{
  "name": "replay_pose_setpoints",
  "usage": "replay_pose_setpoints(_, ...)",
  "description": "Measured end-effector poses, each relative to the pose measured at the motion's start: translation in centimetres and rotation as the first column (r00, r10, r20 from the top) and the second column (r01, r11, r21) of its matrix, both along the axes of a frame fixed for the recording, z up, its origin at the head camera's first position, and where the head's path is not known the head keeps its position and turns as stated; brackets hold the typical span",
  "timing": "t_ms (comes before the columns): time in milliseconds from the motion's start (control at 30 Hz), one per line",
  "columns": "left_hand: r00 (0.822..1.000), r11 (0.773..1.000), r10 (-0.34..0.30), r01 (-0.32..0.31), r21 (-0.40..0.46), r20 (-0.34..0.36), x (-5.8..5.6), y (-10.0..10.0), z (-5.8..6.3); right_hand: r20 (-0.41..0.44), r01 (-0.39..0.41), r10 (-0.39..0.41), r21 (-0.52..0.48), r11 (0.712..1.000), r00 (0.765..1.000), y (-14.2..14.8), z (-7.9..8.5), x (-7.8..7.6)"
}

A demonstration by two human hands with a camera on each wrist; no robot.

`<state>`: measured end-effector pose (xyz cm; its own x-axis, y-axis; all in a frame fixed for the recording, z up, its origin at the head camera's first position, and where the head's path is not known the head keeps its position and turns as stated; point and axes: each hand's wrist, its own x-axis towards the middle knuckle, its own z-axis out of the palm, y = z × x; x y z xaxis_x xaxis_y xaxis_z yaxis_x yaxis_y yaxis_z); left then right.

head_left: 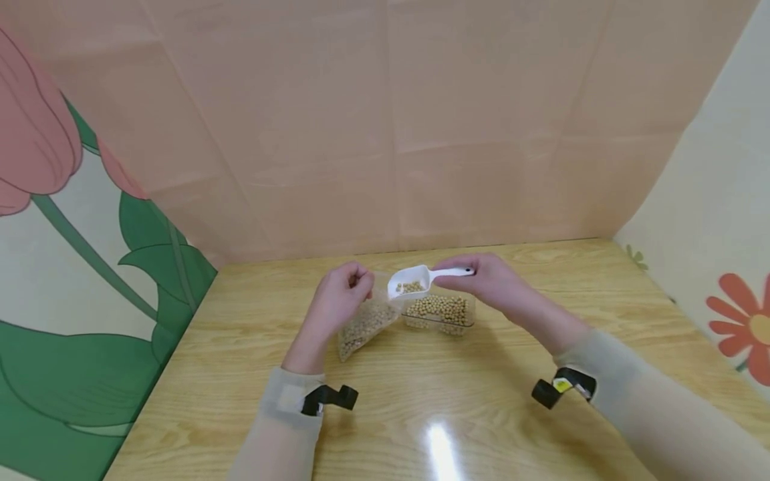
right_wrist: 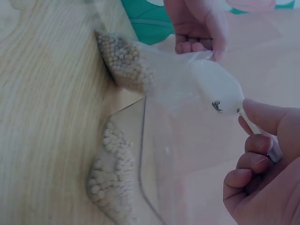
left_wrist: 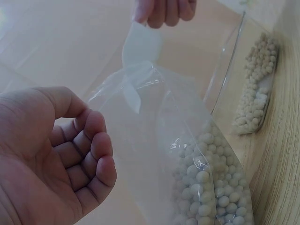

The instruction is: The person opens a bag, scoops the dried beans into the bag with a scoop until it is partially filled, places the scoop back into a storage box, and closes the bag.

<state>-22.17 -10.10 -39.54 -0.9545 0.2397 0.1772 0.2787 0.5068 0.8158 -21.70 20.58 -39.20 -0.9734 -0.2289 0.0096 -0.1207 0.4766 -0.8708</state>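
Note:
My left hand (head_left: 340, 294) pinches the top edge of a clear plastic bag (left_wrist: 206, 178), which is part filled with small round pale beans and stands on the table. My right hand (head_left: 484, 280) grips the handle of a white scoop (head_left: 409, 279). Some beans (head_left: 412, 287) lie in the scoop's bowl, which is held level at the bag's mouth. In the right wrist view the scoop (right_wrist: 219, 86) touches or overlaps the bag's upper film; which one I cannot tell. Below the scoop a clear box (head_left: 438, 323) holds more beans.
A wood-grain table (head_left: 240, 374) spreads beneath both hands. Behind it rises a pink sheet (head_left: 385, 133). Flower-patterned panels (head_left: 120, 321) stand at the left and right sides. The box sits just right of the bag.

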Motion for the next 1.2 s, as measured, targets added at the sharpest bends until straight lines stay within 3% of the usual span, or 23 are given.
replay_pose_setpoints(333, 1.000, 1.000, 0.008, -0.008, 0.000, -0.014, 0.0, 0.1, 0.0, -0.180, -0.066, 0.098, 0.176, 0.982, 0.979, -2.2, 2.1, 0.1)
replay_pose_setpoints(600, 1.000, 1.000, 0.026, -0.026, -0.005, -0.014, -0.1, 0.2, 0.0, -0.292, -0.096, 0.173, 0.262, 0.960, 0.940, -3.3, 3.7, 0.4)
replay_pose_setpoints(867, 1.000, 1.000, 0.026, -0.026, -0.004, -0.016, -0.1, 0.3, 0.1, -0.329, -0.085, 0.183, 0.290, 0.953, 0.927, -3.0, 4.4, 0.5)
replay_pose_setpoints(1200, 1.000, 1.000, 0.016, -0.016, 0.003, -0.007, -0.2, 0.4, 0.0, -0.280, -0.072, 0.135, 0.226, 0.972, 0.950, -1.1, 4.3, 0.8)
